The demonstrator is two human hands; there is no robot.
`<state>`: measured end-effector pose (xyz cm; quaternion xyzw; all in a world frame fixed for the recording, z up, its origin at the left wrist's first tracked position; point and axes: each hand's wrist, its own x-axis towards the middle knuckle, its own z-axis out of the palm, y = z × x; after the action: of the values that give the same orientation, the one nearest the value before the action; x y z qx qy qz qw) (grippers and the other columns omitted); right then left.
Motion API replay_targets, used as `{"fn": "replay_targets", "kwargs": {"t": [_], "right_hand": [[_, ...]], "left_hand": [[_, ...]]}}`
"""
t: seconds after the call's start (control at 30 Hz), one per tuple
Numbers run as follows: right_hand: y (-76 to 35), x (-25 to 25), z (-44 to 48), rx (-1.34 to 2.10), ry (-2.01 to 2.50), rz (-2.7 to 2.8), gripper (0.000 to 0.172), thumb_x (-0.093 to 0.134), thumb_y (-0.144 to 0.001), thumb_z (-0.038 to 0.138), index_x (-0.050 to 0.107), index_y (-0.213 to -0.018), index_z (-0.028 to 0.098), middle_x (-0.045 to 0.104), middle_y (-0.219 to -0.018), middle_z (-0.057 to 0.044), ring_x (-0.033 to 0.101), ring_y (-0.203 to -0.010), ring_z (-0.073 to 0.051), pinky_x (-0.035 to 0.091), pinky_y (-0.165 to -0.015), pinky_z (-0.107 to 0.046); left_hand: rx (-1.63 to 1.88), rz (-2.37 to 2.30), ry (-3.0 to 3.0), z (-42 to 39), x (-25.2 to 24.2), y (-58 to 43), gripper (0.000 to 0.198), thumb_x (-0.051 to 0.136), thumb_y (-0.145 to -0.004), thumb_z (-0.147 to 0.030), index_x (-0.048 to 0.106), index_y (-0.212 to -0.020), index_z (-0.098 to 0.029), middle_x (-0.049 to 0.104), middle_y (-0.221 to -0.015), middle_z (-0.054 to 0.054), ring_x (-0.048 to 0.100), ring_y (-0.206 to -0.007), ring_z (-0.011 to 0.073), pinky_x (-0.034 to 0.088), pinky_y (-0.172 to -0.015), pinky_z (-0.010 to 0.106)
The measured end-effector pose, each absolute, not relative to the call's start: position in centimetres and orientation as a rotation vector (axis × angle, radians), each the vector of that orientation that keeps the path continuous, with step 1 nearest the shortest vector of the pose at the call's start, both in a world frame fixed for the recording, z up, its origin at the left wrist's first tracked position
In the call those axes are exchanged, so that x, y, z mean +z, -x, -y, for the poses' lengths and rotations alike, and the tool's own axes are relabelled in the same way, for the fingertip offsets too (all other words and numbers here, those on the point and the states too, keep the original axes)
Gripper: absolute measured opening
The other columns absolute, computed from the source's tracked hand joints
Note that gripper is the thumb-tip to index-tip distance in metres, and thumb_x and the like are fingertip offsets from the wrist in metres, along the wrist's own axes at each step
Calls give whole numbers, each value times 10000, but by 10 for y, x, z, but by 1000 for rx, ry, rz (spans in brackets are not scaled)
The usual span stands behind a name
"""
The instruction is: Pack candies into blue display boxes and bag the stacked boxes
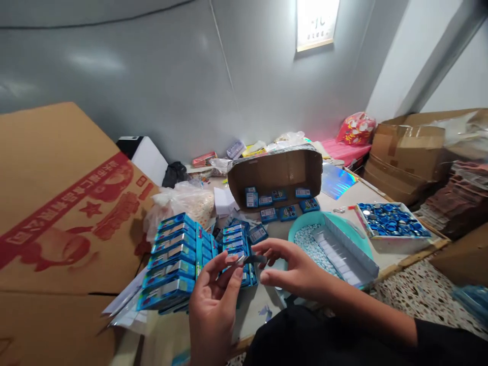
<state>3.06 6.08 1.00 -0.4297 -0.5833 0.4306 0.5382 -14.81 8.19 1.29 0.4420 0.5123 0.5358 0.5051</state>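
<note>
My left hand (215, 297) and my right hand (292, 269) meet above the table's near edge. Both pinch a small flat grey piece (249, 260) between their fingertips. Just behind the hands lie stacks of small blue boxes (173, 259). To the right stands a teal bowl (305, 230) of small pale beads, with a long white tray (348, 251) resting in it.
A big brown carton with red print (57, 203) fills the left. An open cardboard box on its side (276, 173) holds more blue packs. A white tray of blue caps (392, 221) sits at right, with stacked cartons (407, 152) beyond. A plastic bag (183, 203) lies mid-table.
</note>
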Motion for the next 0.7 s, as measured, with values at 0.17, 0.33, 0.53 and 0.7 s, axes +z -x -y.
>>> {"fn": "replay_targets", "kwargs": {"t": [0.17,0.33,0.53,0.7], "right_hand": [[-3,4,-82,725,883,1496,153,739,-853,284,746,-949,166,703,-797,-50,638,-710,-152,518,-653,-284],[24,18,-106,697,857,1500,135,677,-900,255,776,-837,189,693,-705,-34,610,-632,-138,481,-586,-268],[61,33,-180,942,829,1382,348,697,-839,314,728,-1163,191,601,-659,29,563,-592,-124,462,-586,-271],[96,23,-274,1216,922,1187,328,567,-843,291,702,-1104,146,520,-595,59,572,-540,-117,454,-567,-254]], "left_hand": [[1306,-1229,-1094,-84,15,170,524,868,-671,-376,642,-1114,-210,765,-997,52,756,-886,188,621,-780,248],[1392,-1327,-1192,-100,31,201,446,833,-709,-418,650,-1052,-198,762,-875,39,746,-840,186,601,-758,257],[1339,-1551,-1576,-174,70,239,396,779,-711,-476,723,-963,-176,765,-881,70,722,-835,224,564,-786,323],[1200,-1653,-1669,-269,70,261,285,742,-686,-389,756,-889,-189,776,-865,72,723,-822,232,544,-731,306]]}}
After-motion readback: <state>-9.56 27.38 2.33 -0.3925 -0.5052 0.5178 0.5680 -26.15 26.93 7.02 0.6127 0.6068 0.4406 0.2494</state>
